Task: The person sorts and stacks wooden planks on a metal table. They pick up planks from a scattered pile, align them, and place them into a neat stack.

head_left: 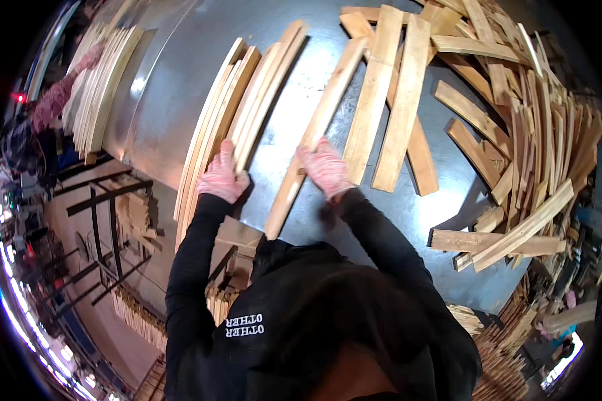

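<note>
My right hand (326, 167), in a pink-and-white glove, grips a single wooden slat (336, 90) at about its middle. This slat lies slanted on the metal table, its near end close to my body. To its left, several narrow slats (266, 93) lie side by side on their edges. Next to these is another tight group of slats (215, 113). My left hand (224, 175), gloved alike, rests on the near part of these groups with its fingers stretched out along the wood. Right of the held slat lie wider flat boards (374, 87), untouched by either hand.
A large jumbled heap of boards (542, 127) covers the table's right side. At the far left, another person's sleeved arm (57, 100) reaches to a row of slats (114, 80). Black metal frames (104, 220) stand left below the metal table (174, 87). Stacked wood lies lower right.
</note>
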The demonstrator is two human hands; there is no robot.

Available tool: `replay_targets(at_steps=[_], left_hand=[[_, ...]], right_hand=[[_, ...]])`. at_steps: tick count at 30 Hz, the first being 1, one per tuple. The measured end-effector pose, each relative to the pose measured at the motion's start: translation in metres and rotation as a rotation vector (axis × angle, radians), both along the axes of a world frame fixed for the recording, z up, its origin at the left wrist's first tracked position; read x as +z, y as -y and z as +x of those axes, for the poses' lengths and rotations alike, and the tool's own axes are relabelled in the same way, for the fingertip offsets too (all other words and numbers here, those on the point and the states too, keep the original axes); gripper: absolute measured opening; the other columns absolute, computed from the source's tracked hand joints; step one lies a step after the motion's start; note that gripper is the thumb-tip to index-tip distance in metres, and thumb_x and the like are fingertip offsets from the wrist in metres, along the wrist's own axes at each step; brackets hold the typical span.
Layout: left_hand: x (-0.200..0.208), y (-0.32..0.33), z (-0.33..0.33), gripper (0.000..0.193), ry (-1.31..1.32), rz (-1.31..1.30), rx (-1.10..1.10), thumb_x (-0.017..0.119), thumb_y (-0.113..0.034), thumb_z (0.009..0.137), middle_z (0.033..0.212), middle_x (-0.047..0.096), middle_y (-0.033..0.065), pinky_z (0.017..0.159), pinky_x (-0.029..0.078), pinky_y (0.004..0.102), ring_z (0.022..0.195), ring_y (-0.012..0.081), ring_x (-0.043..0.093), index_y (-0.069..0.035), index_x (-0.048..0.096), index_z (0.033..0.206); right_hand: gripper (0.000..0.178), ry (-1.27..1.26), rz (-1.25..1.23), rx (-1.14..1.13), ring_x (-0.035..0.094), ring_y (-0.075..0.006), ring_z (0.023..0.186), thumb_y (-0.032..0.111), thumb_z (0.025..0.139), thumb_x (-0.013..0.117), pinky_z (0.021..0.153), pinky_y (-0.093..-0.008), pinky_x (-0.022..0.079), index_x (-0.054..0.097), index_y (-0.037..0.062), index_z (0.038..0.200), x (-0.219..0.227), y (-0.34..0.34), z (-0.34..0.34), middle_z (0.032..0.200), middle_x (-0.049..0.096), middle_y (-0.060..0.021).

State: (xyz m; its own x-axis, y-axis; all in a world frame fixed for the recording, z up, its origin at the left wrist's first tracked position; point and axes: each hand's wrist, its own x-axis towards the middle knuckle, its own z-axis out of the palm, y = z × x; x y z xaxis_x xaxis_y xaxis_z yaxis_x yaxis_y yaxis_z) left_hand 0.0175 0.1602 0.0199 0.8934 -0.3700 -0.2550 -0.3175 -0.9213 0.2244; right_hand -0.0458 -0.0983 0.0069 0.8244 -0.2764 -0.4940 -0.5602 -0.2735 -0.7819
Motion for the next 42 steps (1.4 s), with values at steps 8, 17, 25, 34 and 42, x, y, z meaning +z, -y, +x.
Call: replay_targets(at_steps=[8, 17, 25, 34, 42], left_hand=[[0.032, -0.005, -0.013, 0.093, 0.366, 0.11, -0.261, 0.072, -0.054, 0.075, 0.135, 0.047, 0.028, 0.104, 0.035, 0.0546, 0.122, 0.0443, 0.047, 0.002, 0.04, 0.142], [0.032, 0.039, -0.034, 0.08, 0.006, -0.714, -0.157, 0.076, -0.031, 0.082, 0.135, 0.05, 0.0297, 0.101, 0.047, 0.0443, 0.12, 0.0396, 0.057, 0.01, 0.04, 0.141], [0.016, 0.137, -0.021, 0.044, -1.615, -1.113, 0.423, 0.065, -0.038, 0.093, 0.093, 0.067, 0.0105, 0.056, 0.049, 0.0262, 0.073, 0.0195, 0.068, -0.002, 0.056, 0.116], [0.028, 0.115, -0.027, 0.036, -1.108, -1.032, 0.345, 0.06, -0.034, 0.096, 0.081, 0.065, 0.0083, 0.044, 0.042, 0.0234, 0.056, 0.0132, 0.06, -0.001, 0.058, 0.11], [0.058, 0.11, -0.048, 0.034, -0.911, -0.946, 0.362, 0.06, -0.03, 0.096, 0.08, 0.066, 0.006, 0.05, 0.045, 0.022, 0.061, 0.0098, 0.06, 0.001, 0.059, 0.111]], right_hand=[[0.071, 0.178, -0.169, 0.382, 0.054, -0.0411, 0.122, 0.043, 0.09, 0.057, 0.101, -0.0472, 0.043, 0.04, -0.0057, 0.139, 0.007, -0.054, 0.068, 0.128, 0.056, -0.0284], [0.077, 0.067, -0.744, -0.426, 0.051, -0.0327, 0.125, 0.014, 0.078, 0.068, 0.102, -0.0399, 0.043, 0.035, 0.0008, 0.147, -0.023, 0.075, 0.019, 0.139, 0.048, -0.0231], [0.089, 0.339, -0.312, -0.442, 0.037, -0.0319, 0.138, 0.028, 0.078, 0.074, 0.117, -0.038, 0.024, 0.03, -0.0046, 0.148, 0.007, 0.073, 0.002, 0.149, 0.04, -0.0209], [0.126, -0.418, -0.745, -0.218, 0.051, -0.0427, 0.125, 0.043, 0.062, 0.085, 0.106, -0.0455, 0.041, 0.008, 0.0067, 0.156, 0.021, 0.195, -0.018, 0.136, 0.05, -0.0262], [0.086, 0.353, 0.582, -0.395, 0.064, -0.0173, 0.092, 0.02, 0.074, 0.083, 0.087, -0.0317, 0.053, 0.04, 0.0037, 0.146, 0.001, 0.18, -0.041, 0.103, 0.066, -0.0096]])
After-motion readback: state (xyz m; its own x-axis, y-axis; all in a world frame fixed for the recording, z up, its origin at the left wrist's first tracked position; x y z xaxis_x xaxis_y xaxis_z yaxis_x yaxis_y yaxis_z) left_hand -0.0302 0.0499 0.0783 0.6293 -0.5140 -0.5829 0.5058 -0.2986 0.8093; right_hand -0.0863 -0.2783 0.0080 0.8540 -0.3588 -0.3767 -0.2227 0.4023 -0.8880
